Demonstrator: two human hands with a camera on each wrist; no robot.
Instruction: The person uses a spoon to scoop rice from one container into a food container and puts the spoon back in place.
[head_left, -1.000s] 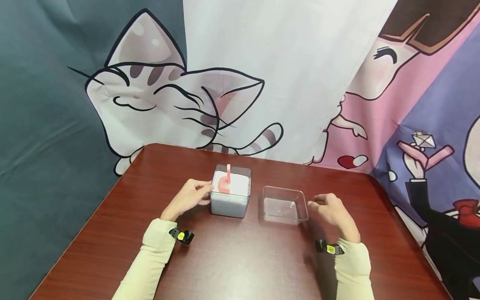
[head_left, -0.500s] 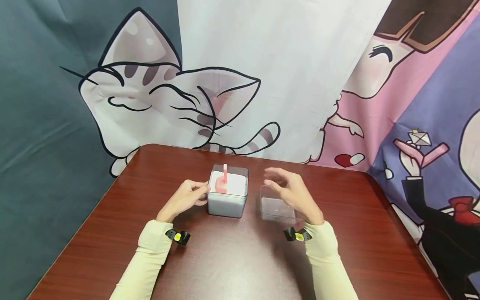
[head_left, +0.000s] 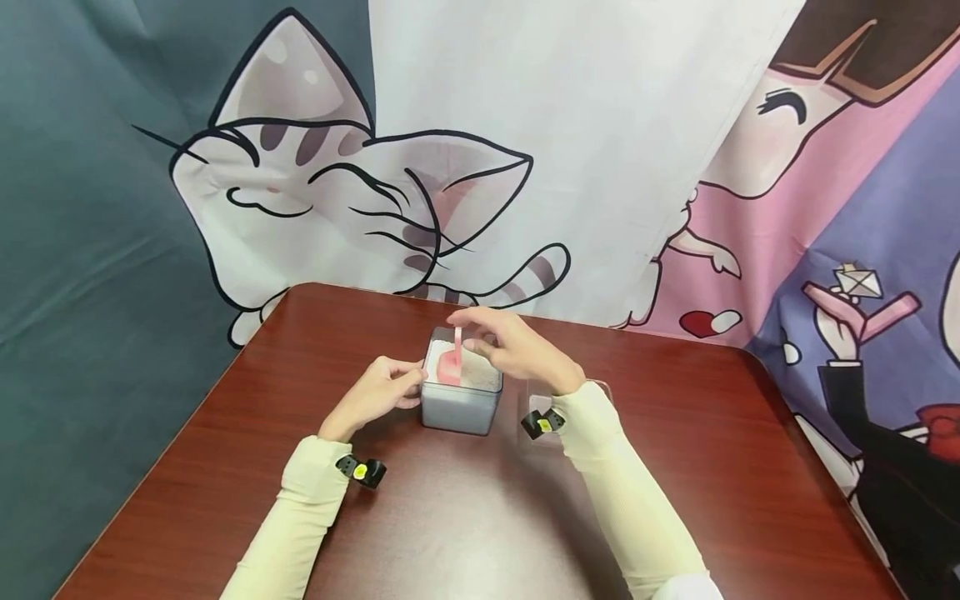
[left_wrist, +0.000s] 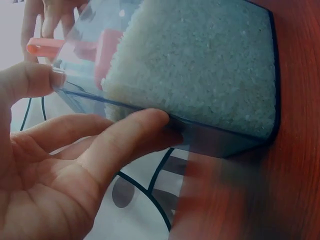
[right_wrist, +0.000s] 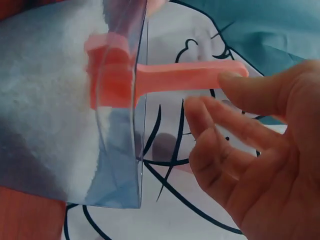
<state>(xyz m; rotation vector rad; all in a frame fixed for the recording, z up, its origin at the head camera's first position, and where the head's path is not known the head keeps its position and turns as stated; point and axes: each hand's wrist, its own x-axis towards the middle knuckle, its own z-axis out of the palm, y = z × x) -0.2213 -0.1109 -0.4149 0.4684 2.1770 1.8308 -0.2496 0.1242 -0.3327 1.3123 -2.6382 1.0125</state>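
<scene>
A clear square container (head_left: 459, 410) filled with white rice (left_wrist: 200, 65) stands on the table. My left hand (head_left: 381, 392) holds it at its left side, thumb at the rim and fingers against the wall, as the left wrist view shows (left_wrist: 65, 165). A pink scoop (head_left: 450, 367) rests in the rice, its handle (right_wrist: 185, 77) sticking up past the rim. My right hand (head_left: 517, 346) is over the container's right side, fingers spread around the handle. In the right wrist view, the thumb (right_wrist: 260, 95) overlaps the handle's end while the other fingers are bent and apart from it.
A low clear plastic box (head_left: 600, 392) lies to the right of the container, partly hidden under my right wrist. The reddish-brown wooden table (head_left: 450, 517) reaches back to a cartoon-printed cloth backdrop (head_left: 585, 125).
My right hand has moved left from beside the low clear box, passing over it, to the scoop's handle. My left hand stays on the rice container.
</scene>
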